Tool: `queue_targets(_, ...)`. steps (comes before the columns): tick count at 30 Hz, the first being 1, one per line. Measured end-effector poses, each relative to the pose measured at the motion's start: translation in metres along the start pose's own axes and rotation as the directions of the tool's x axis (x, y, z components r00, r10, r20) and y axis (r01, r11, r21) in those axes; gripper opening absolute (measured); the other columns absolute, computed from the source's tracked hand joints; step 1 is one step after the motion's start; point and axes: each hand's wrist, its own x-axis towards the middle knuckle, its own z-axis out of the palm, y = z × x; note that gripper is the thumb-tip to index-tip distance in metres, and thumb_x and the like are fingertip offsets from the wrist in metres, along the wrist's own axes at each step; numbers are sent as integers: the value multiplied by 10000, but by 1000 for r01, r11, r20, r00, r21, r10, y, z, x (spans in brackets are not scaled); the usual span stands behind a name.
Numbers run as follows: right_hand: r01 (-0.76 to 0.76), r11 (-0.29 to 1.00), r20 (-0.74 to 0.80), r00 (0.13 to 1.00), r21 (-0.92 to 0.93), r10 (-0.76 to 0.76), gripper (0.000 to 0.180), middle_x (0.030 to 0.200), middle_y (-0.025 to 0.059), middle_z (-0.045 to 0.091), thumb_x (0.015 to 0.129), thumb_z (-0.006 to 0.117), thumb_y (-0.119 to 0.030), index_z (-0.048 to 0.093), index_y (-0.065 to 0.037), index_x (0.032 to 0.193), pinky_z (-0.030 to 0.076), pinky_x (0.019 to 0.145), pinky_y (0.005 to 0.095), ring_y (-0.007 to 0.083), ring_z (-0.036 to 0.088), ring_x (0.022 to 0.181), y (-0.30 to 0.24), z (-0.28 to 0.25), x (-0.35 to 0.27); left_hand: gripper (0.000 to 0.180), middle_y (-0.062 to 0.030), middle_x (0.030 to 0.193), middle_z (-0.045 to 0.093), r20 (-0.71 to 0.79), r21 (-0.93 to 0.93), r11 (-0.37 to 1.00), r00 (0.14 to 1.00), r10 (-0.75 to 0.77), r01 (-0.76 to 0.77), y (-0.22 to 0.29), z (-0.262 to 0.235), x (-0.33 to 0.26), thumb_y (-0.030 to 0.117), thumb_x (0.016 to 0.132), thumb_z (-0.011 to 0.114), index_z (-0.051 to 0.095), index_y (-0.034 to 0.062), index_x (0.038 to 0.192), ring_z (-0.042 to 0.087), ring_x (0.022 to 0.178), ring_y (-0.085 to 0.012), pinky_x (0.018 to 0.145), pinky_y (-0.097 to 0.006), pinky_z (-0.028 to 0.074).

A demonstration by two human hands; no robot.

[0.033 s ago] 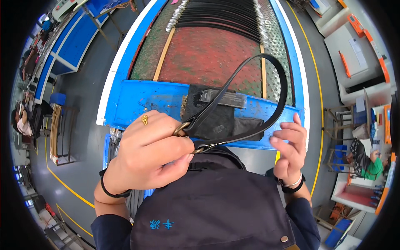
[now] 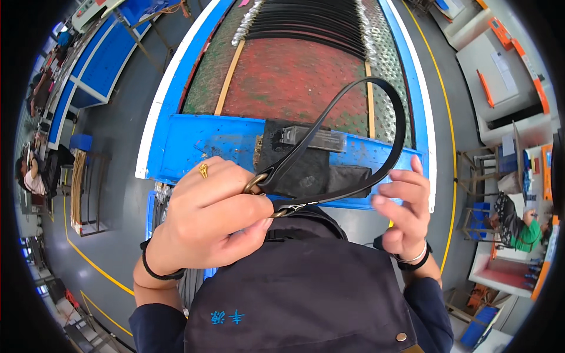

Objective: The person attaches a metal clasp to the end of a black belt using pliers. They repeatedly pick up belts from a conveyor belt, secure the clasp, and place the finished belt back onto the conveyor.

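Observation:
A black strap [image 2: 400, 120], looking like a leather bag handle, arches up in a loop over the bench. My left hand [image 2: 215, 215] is closed around its two ends, where brass-coloured rings [image 2: 255, 183] show beside the fingers. To the right of the loop, my right hand [image 2: 409, 206] has its fingers apart and slightly bent, with nothing in it. Below the loop lies a black pad [image 2: 294, 170] on the blue bench edge [image 2: 206, 141], bearing a clear plastic box [image 2: 321, 139].
Beyond, a worn red and green surface [image 2: 300, 82] carries two wooden strips [image 2: 229, 76] and a row of several black straps [image 2: 306, 23] with clear wrapping at their ends. A person in green [image 2: 525, 235] sits far right; another person [image 2: 30, 167] is far left.
My right hand has shifted slightly left and its fingers have moved a little. The left hand and the strap look nearly the same.

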Motion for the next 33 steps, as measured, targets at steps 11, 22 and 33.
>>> queue_targets(11,176,977,124,974,120,-191,531,838,19,522,905,346,-516,676,-128,1057,236,1046,513,218,522,907,-10,17,33,195,-30,631,447,-1,-78,997,1000,26,-26,3,-1,1,-2,553,681,595,70,712,473,529,-186,486,-298,333)
queue_targets(22,205,977,102,973,51,-209,518,817,17,515,901,362,-509,687,-126,1032,277,1025,517,209,529,884,-8,18,29,183,-37,655,532,34,-85,996,999,3,0,1,-1,-1,-2,551,666,584,73,697,477,539,-203,520,-303,366)
queue_targets(33,121,988,43,992,-95,-117,477,865,54,544,927,365,-438,666,-84,1037,285,1018,501,247,529,913,-2,9,24,174,-42,655,525,13,-80,997,1000,17,-16,-1,-1,-4,9,558,670,584,67,698,477,538,-207,527,-305,373)
